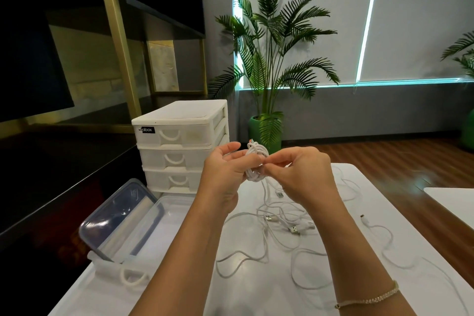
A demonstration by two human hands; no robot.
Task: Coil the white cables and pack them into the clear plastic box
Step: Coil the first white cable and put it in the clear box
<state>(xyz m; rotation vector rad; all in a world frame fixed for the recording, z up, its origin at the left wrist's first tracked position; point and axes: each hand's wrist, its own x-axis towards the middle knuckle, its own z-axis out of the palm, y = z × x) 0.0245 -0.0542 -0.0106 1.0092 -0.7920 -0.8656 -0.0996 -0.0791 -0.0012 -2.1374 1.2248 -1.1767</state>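
A coiled white cable [257,161] is held up above the white table [333,297]. My left hand [225,172] grips the coil from the left, fingers curled round it. My right hand [300,174] pinches the cable's loose strand at the coil's right side. The cable's tail hangs down to the table. Several loose white cables [279,233] with USB plugs lie tangled on the table below my hands. The clear plastic box [164,215] stands open at the left, partly hidden by my left forearm. Its clear lid [118,215] leans tilted at its left.
A white drawer unit [182,146] with three drawers stands at the table's far left, behind the box. A loose white drawer [120,272] lies near the table's left edge. A potted palm [266,133] stands on the floor beyond.
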